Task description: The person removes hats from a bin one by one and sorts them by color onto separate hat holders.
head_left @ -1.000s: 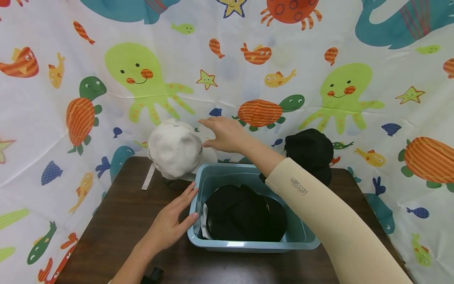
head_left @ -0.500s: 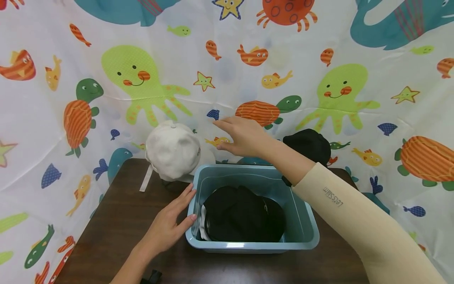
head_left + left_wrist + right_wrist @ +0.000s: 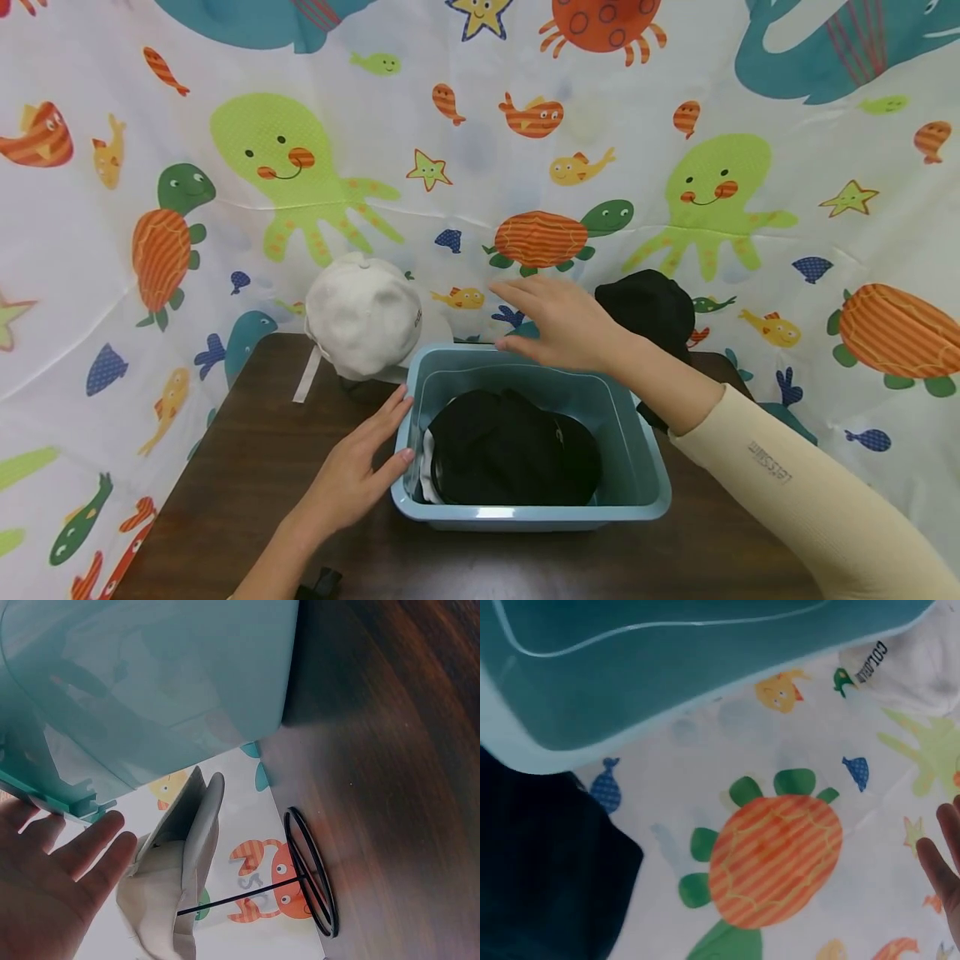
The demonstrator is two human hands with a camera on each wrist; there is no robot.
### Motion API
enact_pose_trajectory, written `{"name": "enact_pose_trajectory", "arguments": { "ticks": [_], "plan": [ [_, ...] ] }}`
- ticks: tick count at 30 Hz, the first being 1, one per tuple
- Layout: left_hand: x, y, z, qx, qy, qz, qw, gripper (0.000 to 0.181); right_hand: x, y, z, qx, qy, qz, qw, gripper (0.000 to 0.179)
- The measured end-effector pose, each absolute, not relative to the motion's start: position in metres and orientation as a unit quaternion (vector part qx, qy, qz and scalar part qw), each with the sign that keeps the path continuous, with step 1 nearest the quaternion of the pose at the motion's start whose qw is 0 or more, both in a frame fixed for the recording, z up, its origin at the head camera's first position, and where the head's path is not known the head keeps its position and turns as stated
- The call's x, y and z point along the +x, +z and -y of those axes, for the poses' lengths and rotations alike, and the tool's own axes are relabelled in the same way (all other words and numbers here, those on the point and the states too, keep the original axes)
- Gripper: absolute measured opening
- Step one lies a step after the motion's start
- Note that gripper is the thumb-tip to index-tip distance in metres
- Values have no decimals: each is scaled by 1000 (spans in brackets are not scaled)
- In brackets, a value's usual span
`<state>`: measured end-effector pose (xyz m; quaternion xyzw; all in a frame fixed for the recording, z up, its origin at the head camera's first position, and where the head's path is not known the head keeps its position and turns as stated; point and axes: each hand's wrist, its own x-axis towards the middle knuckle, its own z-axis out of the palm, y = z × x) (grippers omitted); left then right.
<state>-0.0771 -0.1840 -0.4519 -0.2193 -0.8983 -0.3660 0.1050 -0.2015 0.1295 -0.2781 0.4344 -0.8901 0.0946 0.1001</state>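
Already, a black fabric cap (image 3: 510, 450) lies in the blue plastic basin (image 3: 540, 517); a white cloth cap (image 3: 363, 317) and another black cap (image 3: 647, 310) remain outside. My left grip (image 3: 363, 471), straight-fingered, touches the rim; my right grip (image 3: 566, 323), outstretched, is empty.

A blue bin (image 3: 528, 514) (upright) holds a black cap (image 3: 502, 454).

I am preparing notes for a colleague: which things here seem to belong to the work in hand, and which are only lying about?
Likely part of the work:
blue bin, left hand at its rim
black cap in the bin
white cap
black cap at right rear

Likely just surroundings:
wire stand below the white cap
table
sea-animal curtain
small black object at bottom edge, unclear
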Motion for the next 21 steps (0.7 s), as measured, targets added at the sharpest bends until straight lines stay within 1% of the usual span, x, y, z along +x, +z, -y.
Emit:
{"name": "enact_pose_trajectory", "arguments": {
  "ticks": [11, 21],
  "plan": [
    [-78, -454, 184, -219, -368, 897, 104, 64, -179, -304, -166, 450, 107, 878, 123, 79],
    [-78, -455, 185, -226, -370, 893, 117, 66, -163, -328, -194, 463, 144, 867, 117, 84]
  ]
}}
